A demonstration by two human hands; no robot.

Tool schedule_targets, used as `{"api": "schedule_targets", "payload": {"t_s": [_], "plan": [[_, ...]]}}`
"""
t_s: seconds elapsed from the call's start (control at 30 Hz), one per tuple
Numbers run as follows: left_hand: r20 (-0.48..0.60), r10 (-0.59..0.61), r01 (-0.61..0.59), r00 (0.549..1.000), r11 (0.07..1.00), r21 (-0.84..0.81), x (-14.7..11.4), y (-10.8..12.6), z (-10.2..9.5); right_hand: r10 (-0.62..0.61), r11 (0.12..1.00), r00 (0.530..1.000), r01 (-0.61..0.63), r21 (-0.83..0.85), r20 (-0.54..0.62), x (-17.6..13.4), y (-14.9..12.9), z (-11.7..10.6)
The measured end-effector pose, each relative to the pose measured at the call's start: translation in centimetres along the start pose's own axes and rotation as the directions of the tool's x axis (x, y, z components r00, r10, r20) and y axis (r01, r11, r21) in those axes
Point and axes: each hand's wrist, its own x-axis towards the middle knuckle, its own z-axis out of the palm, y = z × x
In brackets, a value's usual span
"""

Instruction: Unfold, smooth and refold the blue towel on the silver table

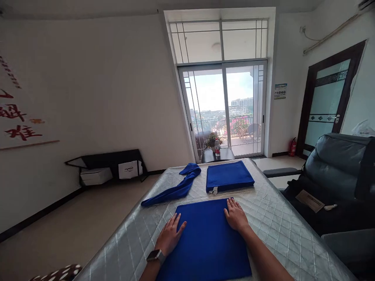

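A blue folded cloth (209, 238) lies flat in front of me on a silver quilted mattress (281, 218). On its left edge rests my left hand (170, 234), fingers stretched out and a watch on the wrist. My right hand (235, 214) lies flat on the cloth's far right corner, fingers extended. Beyond it sits a neat square stack of folded blue cloth (230, 175) with a white tag at its near edge. To the left of that stack, a loose, twisted blue cloth (175, 189) stretches across the mattress. Neither hand grips anything.
A black leather armchair (340, 168) stands close on the right. Past the mattress's far end is a small dark table (209, 155) with a bottle (217, 148), before a sliding glass door (225, 105). Along the left wall, a low black rack (109, 160) holds white boxes.
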Motion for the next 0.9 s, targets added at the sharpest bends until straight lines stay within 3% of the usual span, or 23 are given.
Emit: {"api": "schedule_targets", "payload": {"t_s": [0.13, 0.27, 0.4, 0.5, 0.63, 0.77, 0.9], "plan": [[-0.092, 0.027, -0.028, 0.995, 1.000, -0.013, 0.7, 3.0, -1.1, 0.001, 0.999, 1.000, 0.000, 0.039, -0.012, -0.2, 0.1, -0.1], [-0.088, 0.181, -0.192, 0.980, 0.971, -0.144, 1.3, 9.6, -1.6, 0.000, 0.999, 1.000, 0.001, 0.049, -0.016, -0.3, 0.1, -0.2], [-0.097, 0.300, -0.314, 0.949, 0.926, -0.208, 2.4, 16.4, -0.2, -0.005, 0.999, 1.000, 0.006, 0.038, -0.016, -0.2, 0.2, -0.1], [-0.100, 0.326, -0.341, 0.940, 0.914, -0.220, 3.5, 19.7, 1.3, -0.022, 1.000, 1.000, 0.022, 0.015, -0.012, -0.1, 0.4, 0.2], [-0.095, 0.330, -0.343, 0.939, 0.914, -0.216, 4.8, 21.1, 3.2, -0.057, 0.998, 0.998, 0.056, -0.027, -0.023, 0.0, 0.7, 0.5], [-0.056, 0.378, -0.382, 0.924, 0.905, -0.188, 5.7, 20.5, 5.0, -0.068, 0.997, 0.997, 0.067, -0.049, -0.030, 0.1, 0.8, 0.7], [-0.016, 0.475, -0.472, 0.880, 0.869, -0.145, 6.2, 19.5, 6.4, -0.073, 0.996, 0.997, 0.072, -0.052, -0.029, 0.2, 0.7, 0.8]]}}
